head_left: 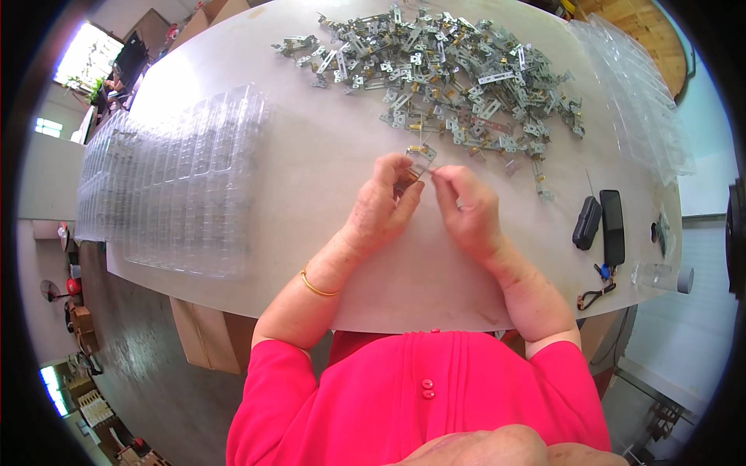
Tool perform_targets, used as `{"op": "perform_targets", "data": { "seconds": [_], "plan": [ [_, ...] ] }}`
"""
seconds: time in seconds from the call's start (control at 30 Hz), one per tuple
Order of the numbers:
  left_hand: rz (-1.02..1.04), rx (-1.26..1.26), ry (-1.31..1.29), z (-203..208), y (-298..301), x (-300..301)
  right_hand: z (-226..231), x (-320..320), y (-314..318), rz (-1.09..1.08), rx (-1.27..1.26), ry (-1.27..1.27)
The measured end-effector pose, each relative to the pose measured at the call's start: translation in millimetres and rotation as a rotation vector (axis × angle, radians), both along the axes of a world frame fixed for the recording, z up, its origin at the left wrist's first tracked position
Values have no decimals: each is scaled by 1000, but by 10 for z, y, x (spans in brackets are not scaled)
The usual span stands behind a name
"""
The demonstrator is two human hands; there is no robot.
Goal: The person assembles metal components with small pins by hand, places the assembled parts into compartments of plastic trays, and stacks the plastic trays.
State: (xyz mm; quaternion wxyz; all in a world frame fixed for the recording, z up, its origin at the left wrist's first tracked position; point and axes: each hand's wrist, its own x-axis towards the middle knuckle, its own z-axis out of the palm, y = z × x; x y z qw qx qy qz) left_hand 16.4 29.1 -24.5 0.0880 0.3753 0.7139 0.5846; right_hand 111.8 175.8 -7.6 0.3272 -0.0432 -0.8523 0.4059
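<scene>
A small silver metal bracket with brass-coloured pieces point(420, 153) is pinched between the thumb and fingers of my left hand point(374, 208). It sticks up past the fingertips, just short of the heap of parts. My right hand point(471, 211) is closed in a pinch right beside it, thumb and forefinger at the bracket's right edge. Whatever those fingertips hold is too small to make out. Beyond both hands spreads a large heap of similar metal brackets point(443, 66), several with brass bits. One loose bracket point(542, 183) lies off the heap's near right side.
Stacked clear plastic trays point(194, 186) cover the left of the pale table point(404, 291). More clear trays point(633, 93) lie at the far right. Nearer on the right are a black phone point(613, 227), a black case point(587, 223) and a clear bottle point(657, 276).
</scene>
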Motion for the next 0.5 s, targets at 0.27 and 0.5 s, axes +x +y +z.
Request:
{"op": "perform_targets", "data": {
  "seconds": [0.27,0.5],
  "plan": [
    [87,43,87,52,-4,-29,-60,-33,23,13,-58,63],
    [452,-90,75,68,-15,-218,-151,-22,62,-4,-141,-53]
  ]
}}
